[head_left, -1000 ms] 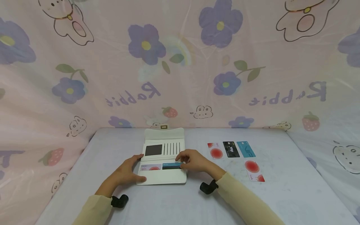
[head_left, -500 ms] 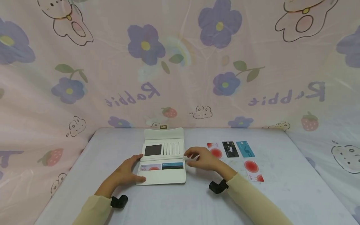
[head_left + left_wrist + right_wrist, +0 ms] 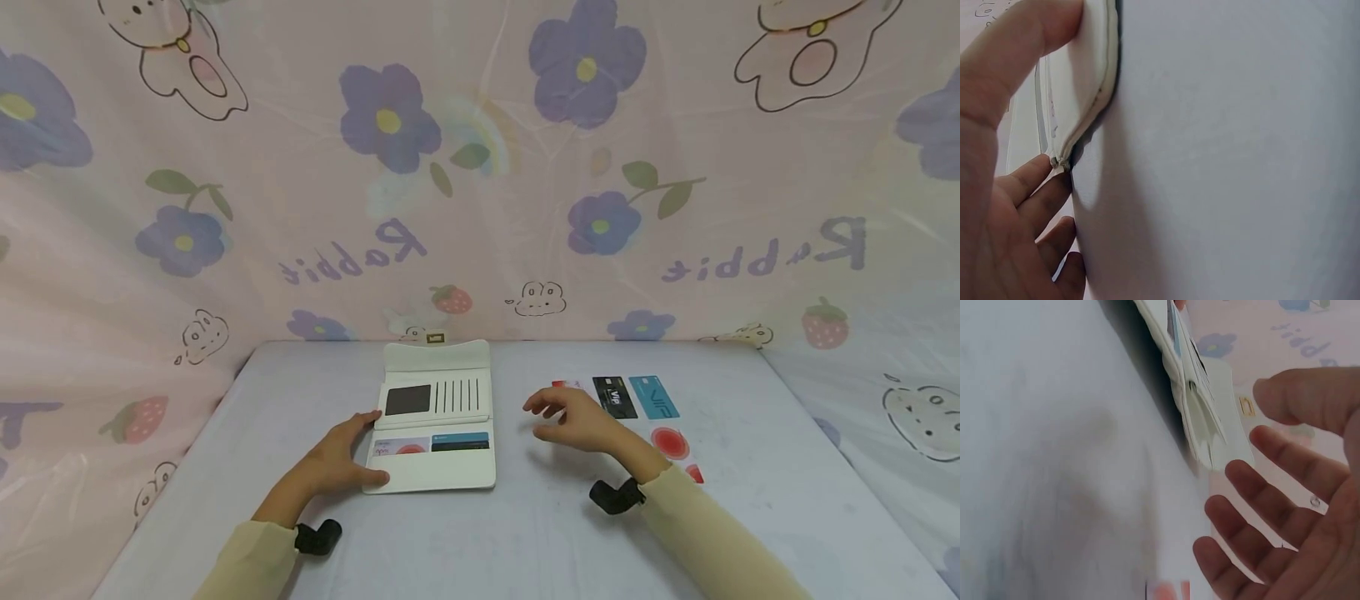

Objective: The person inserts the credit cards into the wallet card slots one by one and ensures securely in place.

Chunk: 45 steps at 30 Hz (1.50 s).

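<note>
An off-white wallet [image 3: 427, 475] lies unfolded on the table, its flap with a gold clasp at the far end. In its near half sit a pale card with a red circle [image 3: 401, 447] and a blue-and-black card [image 3: 460, 442]. My left hand [image 3: 337, 462] rests at the wallet's left side, thumb on the near panel and fingers against the edge; the left wrist view shows this thumb [image 3: 1022, 47] over the wallet's border. My right hand [image 3: 581, 421] is to the right of the wallet, apart from it, fingers relaxed and holding nothing.
Right of the wallet lie a black Vip card [image 3: 615, 398], a blue VIP card [image 3: 655, 397], and a white card with a red circle [image 3: 670, 443], partly covered by the right arm. Another red-and-white card [image 3: 560, 384] is mostly behind the right hand. A printed curtain [image 3: 480, 208] stands behind.
My right hand has left the blue-and-black card in the wallet and moved right, towards the loose cards. The left hand and the wallet have stayed in place.
</note>
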### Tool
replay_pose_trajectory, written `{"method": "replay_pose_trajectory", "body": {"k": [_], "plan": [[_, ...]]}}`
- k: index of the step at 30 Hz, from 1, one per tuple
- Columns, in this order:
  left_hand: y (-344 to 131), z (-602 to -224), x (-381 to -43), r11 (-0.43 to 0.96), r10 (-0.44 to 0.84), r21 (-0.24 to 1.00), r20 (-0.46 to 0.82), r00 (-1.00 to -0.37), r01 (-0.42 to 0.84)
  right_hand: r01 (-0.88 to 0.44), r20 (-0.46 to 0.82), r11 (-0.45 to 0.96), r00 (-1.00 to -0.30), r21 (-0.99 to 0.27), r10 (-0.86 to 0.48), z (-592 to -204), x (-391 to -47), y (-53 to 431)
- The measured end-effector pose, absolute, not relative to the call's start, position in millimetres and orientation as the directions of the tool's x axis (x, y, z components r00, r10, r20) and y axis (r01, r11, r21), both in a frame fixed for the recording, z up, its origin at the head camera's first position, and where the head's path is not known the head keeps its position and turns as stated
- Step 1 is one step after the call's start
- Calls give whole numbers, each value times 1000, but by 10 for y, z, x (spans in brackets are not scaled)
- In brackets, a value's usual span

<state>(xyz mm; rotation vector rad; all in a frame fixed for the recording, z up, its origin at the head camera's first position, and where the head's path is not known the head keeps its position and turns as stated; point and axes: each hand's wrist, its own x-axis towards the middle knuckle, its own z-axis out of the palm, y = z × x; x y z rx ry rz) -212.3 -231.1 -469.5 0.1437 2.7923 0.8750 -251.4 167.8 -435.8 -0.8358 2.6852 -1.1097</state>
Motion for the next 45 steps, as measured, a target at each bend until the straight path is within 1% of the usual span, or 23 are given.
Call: {"method": "replay_pose_trajectory", "body": {"k": [12, 21, 34, 39, 45], "plan": [[-2317, -4689, -2105, 817, 157, 576, -168, -973, 32, -433, 120, 614, -867, -660, -484, -4338, -2440, 2179], [-2341, -4712, -2099, 812, 163, 582, -168, -972, 36, -382, 58, 658, -887, -649, -458, -4354, -2411, 2533], [-2341, -4728, -2105, 810, 167, 586, -169, -971, 37, -339, 7, 746, -912, -573, -410, -4375, -2358, 2890], [-2334, -4710, -2121, 811, 171, 584, -175, -970, 38, -327, -4, 789, -923, -520, -385, -4370, -2310, 2982], [-2333, -4686, -2124, 810, 182, 584, -158, -970, 57, -279, -46, 840, -940, -465, -337, -4390, -2260, 3087]]}}
